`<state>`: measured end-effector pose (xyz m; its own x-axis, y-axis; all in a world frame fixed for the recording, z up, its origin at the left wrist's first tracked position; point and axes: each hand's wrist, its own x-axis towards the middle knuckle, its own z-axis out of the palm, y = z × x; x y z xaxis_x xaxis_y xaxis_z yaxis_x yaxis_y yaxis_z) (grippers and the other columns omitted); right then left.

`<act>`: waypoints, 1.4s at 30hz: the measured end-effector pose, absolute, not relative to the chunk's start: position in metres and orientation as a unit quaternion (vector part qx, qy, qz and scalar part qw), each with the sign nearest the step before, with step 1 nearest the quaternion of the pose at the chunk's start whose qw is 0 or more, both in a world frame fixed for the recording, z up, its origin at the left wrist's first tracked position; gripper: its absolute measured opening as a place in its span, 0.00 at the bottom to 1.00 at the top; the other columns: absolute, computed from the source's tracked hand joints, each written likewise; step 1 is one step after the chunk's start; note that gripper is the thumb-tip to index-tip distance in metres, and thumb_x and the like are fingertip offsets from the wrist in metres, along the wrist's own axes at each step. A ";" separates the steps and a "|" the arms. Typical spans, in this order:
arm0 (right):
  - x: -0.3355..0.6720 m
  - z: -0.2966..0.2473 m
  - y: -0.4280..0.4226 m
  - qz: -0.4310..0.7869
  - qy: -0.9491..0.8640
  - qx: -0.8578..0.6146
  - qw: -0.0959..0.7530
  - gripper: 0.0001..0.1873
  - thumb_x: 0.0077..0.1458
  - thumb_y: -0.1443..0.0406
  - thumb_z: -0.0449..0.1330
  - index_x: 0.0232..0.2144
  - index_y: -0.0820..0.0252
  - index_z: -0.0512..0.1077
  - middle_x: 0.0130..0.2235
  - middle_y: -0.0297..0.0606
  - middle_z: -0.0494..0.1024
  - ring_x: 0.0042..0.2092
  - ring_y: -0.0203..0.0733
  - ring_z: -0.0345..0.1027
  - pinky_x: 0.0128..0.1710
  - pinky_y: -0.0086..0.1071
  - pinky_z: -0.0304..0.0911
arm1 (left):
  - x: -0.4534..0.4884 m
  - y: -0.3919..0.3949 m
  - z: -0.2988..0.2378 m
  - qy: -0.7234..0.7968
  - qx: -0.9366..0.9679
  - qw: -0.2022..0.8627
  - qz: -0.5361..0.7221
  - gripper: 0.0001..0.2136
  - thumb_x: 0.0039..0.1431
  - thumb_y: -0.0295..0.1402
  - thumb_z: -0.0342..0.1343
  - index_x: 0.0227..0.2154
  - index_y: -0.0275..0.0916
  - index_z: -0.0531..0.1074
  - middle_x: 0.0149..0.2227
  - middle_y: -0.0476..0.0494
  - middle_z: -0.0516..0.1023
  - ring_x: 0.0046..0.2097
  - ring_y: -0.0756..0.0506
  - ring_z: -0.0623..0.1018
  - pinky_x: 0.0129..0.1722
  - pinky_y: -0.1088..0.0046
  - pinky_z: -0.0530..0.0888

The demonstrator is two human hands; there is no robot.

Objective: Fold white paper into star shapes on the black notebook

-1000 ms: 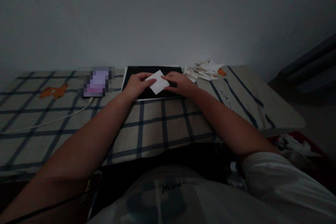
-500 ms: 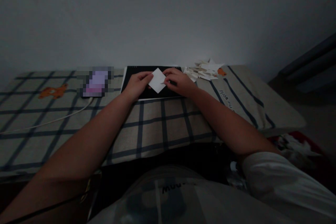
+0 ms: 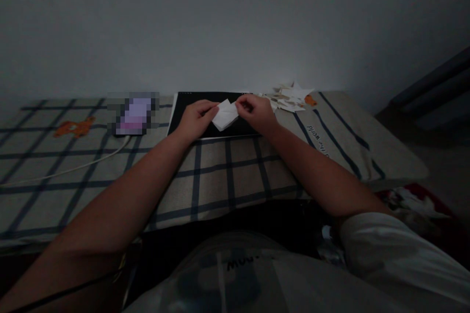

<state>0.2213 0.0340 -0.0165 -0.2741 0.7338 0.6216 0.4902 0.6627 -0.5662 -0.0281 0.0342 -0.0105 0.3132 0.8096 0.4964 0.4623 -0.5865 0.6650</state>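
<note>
A small folded white paper [image 3: 224,116] is held between my hands, above a black sheet or mat with a white border [image 3: 179,107]. My left hand [image 3: 198,117] pinches the paper's left corner between thumb and fingers. At the right corner, my right hand [image 3: 259,112] has its thumb and fingertips closed on a raised layer. The top of the paper shows a notch where the layers part. Beyond my right hand lies a pile of folded white paper pieces [image 3: 290,97], partly hidden by that hand.
A phone [image 3: 134,115] with a lit, blurred screen lies on the checked tablecloth [image 3: 213,166], its white cable [image 3: 99,160] running left. Further left is an orange cloth print [image 3: 75,127]. Below the table's right side are a plastic bottle [image 3: 328,244] and a red container [image 3: 422,190] with scraps.
The paper was a flat diamond; now its right layer is lifted and its top edge is notched. My right hand has pulled slightly rightward, fingers pinched tighter.
</note>
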 end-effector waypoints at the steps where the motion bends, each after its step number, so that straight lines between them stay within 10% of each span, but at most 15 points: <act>1: 0.221 -0.018 0.035 0.147 -0.773 -0.396 0.473 0.09 0.67 0.58 0.61 0.40 0.56 0.78 0.37 0.38 0.83 0.38 0.44 0.73 0.44 0.39 0.72 | -0.028 0.034 -0.011 0.404 0.787 0.202 0.419 0.20 0.69 0.49 0.59 0.48 0.41 0.90 0.49 0.40 0.89 0.51 0.39 0.83 0.56 0.61 0.78; 14: 0.220 -0.026 0.042 0.246 -0.712 -0.410 0.515 0.10 0.69 0.54 0.61 0.40 0.52 0.74 0.33 0.34 0.78 0.33 0.41 0.72 0.37 0.39 0.73 | -0.030 0.033 -0.008 0.400 0.809 0.185 0.390 0.21 0.66 0.52 0.63 0.49 0.43 0.90 0.44 0.41 0.89 0.43 0.41 0.82 0.47 0.64 0.76; 27: 0.222 -0.020 0.034 0.132 -0.833 -0.335 0.421 0.17 0.66 0.52 0.66 0.51 0.55 0.79 0.53 0.47 0.83 0.49 0.50 0.74 0.43 0.41 0.73 | -0.027 0.032 -0.008 0.449 0.756 0.216 0.425 0.17 0.66 0.47 0.64 0.44 0.40 0.90 0.46 0.40 0.91 0.48 0.39 0.85 0.52 0.63 0.80; 42: 0.220 -0.015 0.033 0.073 -0.813 -0.408 0.409 0.06 0.67 0.63 0.60 0.34 0.54 0.74 0.34 0.36 0.78 0.35 0.43 0.66 0.42 0.39 0.64 | -0.029 0.031 -0.004 0.419 0.815 0.133 0.377 0.19 0.68 0.44 0.60 0.51 0.41 0.90 0.45 0.40 0.89 0.45 0.40 0.82 0.51 0.63 0.77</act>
